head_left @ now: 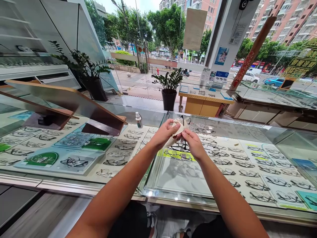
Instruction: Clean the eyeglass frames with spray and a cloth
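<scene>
Forearms (121, 186): bare, reaching in over the front edge of the showcases.
Left showcase (74, 189): glass-topped, with rows of spectacle frames (74, 161) inside, some on coloured stands.
Right showcase (170, 180): set against the left one, also filled with spectacle frames, most toward its right end; a pale, bare panel lies by its front left corner.
Tilted boards (59, 94): two, wood-edged, leaning on the left showcase toward its back edge.
Potted plants (169, 97): two in dark pots, beyond the back edge.
Left hand (163, 135): fingers bent, thumb pressing on the cloth.
Right hand (194, 144): thumb and fingers pinching the eyeglasses beside the cloth.
Cloth (182, 127): pale, bunched between both hands, wrapped partly around the eyeglasses.
Eyeglasses (185, 144): dark, held up above the right showcase, near its back left corner; the lenses are mostly hidden.
Spray bottle (138, 120): white-topped, upright on the left showcase, near its back right corner.
</scene>
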Available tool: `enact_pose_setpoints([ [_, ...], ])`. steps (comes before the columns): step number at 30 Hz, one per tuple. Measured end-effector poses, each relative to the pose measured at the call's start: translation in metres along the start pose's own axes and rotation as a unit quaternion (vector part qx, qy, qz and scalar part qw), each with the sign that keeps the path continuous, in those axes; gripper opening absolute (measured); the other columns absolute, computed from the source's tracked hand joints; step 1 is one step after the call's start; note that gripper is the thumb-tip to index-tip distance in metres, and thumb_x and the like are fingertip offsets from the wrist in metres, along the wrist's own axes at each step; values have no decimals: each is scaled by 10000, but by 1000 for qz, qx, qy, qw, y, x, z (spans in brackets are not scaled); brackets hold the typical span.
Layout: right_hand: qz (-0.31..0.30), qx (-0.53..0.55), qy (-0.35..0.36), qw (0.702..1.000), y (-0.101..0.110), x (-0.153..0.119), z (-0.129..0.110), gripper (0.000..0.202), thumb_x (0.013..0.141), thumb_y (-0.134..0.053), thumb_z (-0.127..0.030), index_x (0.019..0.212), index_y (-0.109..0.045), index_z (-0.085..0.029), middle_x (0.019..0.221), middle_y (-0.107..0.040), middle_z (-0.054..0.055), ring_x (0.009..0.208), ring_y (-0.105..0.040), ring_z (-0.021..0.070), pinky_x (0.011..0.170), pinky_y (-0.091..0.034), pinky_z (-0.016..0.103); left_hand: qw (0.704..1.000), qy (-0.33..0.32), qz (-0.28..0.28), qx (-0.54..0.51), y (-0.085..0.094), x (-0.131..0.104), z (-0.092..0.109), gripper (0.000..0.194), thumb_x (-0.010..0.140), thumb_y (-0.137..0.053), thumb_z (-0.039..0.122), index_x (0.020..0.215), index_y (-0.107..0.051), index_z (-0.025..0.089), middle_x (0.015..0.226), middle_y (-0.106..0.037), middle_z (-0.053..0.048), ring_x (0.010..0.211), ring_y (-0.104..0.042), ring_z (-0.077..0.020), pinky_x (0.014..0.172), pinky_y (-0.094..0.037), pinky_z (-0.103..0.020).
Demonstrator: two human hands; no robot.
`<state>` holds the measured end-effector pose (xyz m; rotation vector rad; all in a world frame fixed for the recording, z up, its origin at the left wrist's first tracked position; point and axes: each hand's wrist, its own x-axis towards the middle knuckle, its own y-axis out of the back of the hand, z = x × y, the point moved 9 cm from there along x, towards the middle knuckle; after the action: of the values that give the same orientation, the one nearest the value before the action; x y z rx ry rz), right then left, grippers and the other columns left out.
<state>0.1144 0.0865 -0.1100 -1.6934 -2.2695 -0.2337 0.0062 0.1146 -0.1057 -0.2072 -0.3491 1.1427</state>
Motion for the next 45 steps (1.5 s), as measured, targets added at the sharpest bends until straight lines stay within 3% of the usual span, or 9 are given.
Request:
enact_pose_setpoints([
  [6,-2,17,-5,1000,1,0,5,340,975,-614,-530,861,-737,-234,905,-697,44,908,-597,224,914,-459,356,998,7,15,-68,5,5,-2,521,844,-782,663,949,-587,191,672,-664,-7,539,-594,-148,536,-442,-271],
  [12,4,22,-17,1000,1,0,8,316,934,-653,-554,891,-720,-248,916,-678,37,928,-582,235,914,-471,354,994,15,57,-94,18,10,-8,420,817,-847,503,936,-621,170,761,-703,-18,625,-649,-151,606,-531,-263],
  [17,11,37,-23,999,0,0,7,309,924,-682,-541,826,-664,-249,855,-582,20,849,-517,210,841,-447,330,996,22,37,-81,15,6,-2,340,742,-826,327,745,-509,201,595,-550,50,481,-502,-91,456,-400,-206],
  [21,16,30,-24,999,1,0,6,344,929,-666,-564,801,-631,-247,827,-525,14,807,-464,201,789,-429,320,997,24,25,-74,12,3,2,253,686,-763,250,747,-523,200,594,-538,49,483,-489,-90,467,-395,-205],
  [27,24,20,-22,999,4,1,5,355,916,-657,-570,782,-623,-242,808,-528,10,792,-464,199,778,-426,322,997,23,24,-73,8,3,2,330,751,-817,352,761,-523,202,624,-533,42,530,-503,-102,509,-415,-219],
  [31,43,32,-16,998,7,1,4,312,900,-677,-528,797,-668,-234,811,-560,12,799,-478,200,773,-410,327,998,13,28,-51,8,2,3,357,730,-853,308,745,-513,200,628,-508,56,537,-469,-85,519,-383,-206],
  [38,71,22,-18,997,12,-1,1,390,870,-739,-524,668,-584,-228,684,-479,-19,705,-415,167,698,-365,314,1000,-1,-8,-30,-2,-2,7,366,735,-885,286,765,-533,190,761,-609,26,673,-564,-99,622,-445,-210],
  [45,71,46,-16,996,14,0,6,336,906,-727,-479,712,-645,-217,734,-580,-7,723,-478,166,747,-418,322,998,27,-22,-48,0,-1,5,317,718,-837,243,764,-528,193,689,-570,33,577,-516,-89,549,-408,-209],
])
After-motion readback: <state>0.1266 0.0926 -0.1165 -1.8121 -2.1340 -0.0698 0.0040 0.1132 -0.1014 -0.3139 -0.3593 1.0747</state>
